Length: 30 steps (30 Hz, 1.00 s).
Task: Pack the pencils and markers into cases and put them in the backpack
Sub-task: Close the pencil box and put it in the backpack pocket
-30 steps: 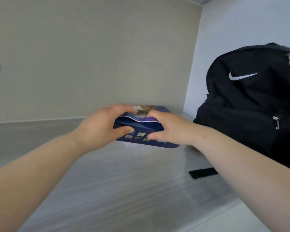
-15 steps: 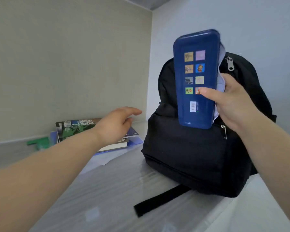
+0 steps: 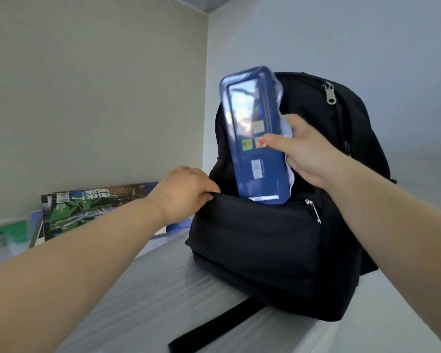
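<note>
While our right hand (image 3: pixel 306 154) grips the blue pencil case (image 3: pixel 255 133) by its right edge, thumb across the stickered face and fingers behind, our left hand (image 3: pixel 186 192) curls over the left end of the front pocket (image 3: pixel 260 225) rim on the black backpack (image 3: pixel 341 263), apparently holding the mouth open. The case stands directly left of the right hand's palm. Its lower end sits at the pocket mouth, a little to the right of the left hand, and we cannot tell whether that end is already inside. Its long axis is nearly upright, with the upper end leaning slightly left and the lower end aimed down into the pocket. The face with the barcode label is turned toward us, and the upper part is blurred. We judge the task well along: the case looks closed, though its contents are hidden, and no loose pencils or markers show. What remains, as we read it, is sliding the case fully in and zipping the pocket, whose zipper pull (image 3: pixel 313 210) dangles below the right hand's wrist. Any second case is out of sight. Beyond the left hand, magazines (image 3: pixel 92 207) lie on the worktop (image 3: pixel 163 289).
</note>
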Each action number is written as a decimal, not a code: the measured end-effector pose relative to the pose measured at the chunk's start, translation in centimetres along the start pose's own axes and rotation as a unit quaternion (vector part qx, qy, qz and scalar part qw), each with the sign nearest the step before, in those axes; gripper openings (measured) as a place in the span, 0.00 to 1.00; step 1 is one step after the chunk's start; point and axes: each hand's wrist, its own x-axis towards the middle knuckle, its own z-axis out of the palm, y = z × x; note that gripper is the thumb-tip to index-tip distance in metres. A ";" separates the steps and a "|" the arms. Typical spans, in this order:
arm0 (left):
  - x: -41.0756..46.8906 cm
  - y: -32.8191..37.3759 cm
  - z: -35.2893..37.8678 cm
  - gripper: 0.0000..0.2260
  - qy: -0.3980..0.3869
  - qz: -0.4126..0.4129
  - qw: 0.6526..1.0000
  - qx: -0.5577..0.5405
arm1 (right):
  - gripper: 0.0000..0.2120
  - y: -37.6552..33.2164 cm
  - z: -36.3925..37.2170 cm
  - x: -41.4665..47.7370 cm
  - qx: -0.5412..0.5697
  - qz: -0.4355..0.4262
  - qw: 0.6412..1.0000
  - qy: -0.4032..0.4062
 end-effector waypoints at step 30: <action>-1.1 -1.0 -1.2 0.05 0.085 0.064 0.981 0.160 | 0.09 -2.1 -0.2 0.8 -0.421 0.309 0.800 -0.296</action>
